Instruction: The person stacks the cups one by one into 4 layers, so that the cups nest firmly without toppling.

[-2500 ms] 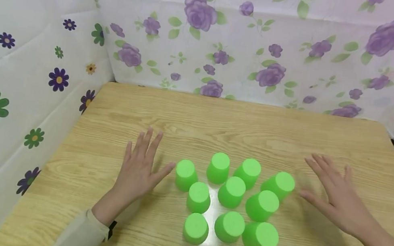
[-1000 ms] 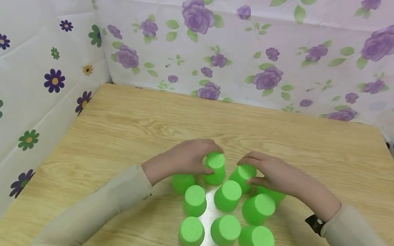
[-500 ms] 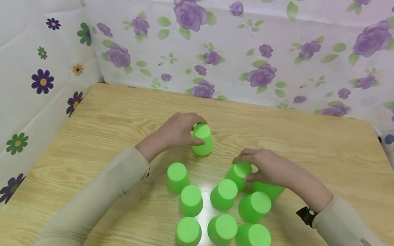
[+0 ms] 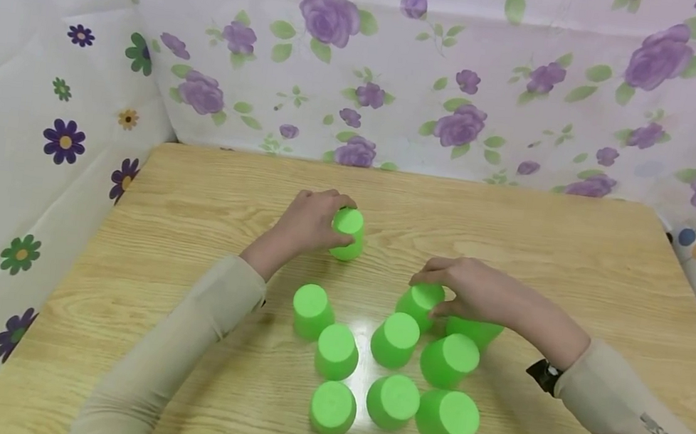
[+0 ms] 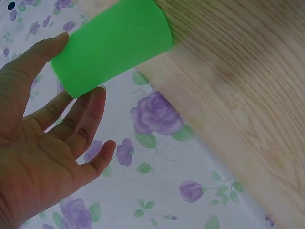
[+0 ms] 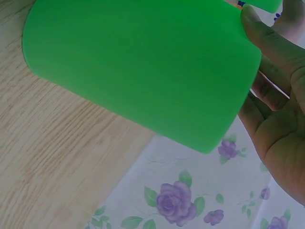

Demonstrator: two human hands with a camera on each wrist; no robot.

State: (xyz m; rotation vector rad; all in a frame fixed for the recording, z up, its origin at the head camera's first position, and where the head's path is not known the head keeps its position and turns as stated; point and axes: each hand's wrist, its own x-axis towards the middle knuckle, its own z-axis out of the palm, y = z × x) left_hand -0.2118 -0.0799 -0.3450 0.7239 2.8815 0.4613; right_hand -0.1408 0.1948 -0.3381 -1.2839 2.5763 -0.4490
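Several green plastic cups stand upside down on the table. My left hand [image 4: 309, 221] grips one cup [image 4: 351, 235] near its closed end, behind the group. In the left wrist view, thumb and fingertips of the left hand [image 5: 52, 138] pinch the end of that cup [image 5: 114, 45], little finger held away. My right hand [image 4: 471, 292] grips another cup [image 4: 423, 301] in the group's back row, fingers behind and thumb in front. A nearer green cup [image 6: 138, 71] fills much of the right wrist view, partly overlapping the right hand [image 6: 286, 114].
The other cups stand close together at the front: a left cup [image 4: 312, 311], a middle cup [image 4: 396, 340] and a front-right cup [image 4: 447, 418] among them. The right forearm partly covers a cup [image 4: 475, 333]. Floral cloth [image 4: 401, 87] borders the wooden table [image 4: 514, 229] behind.
Both hands came in from the sides and took hold of back-row cups. The left hand then moved its cup back and left; the right hand stays at its cup.
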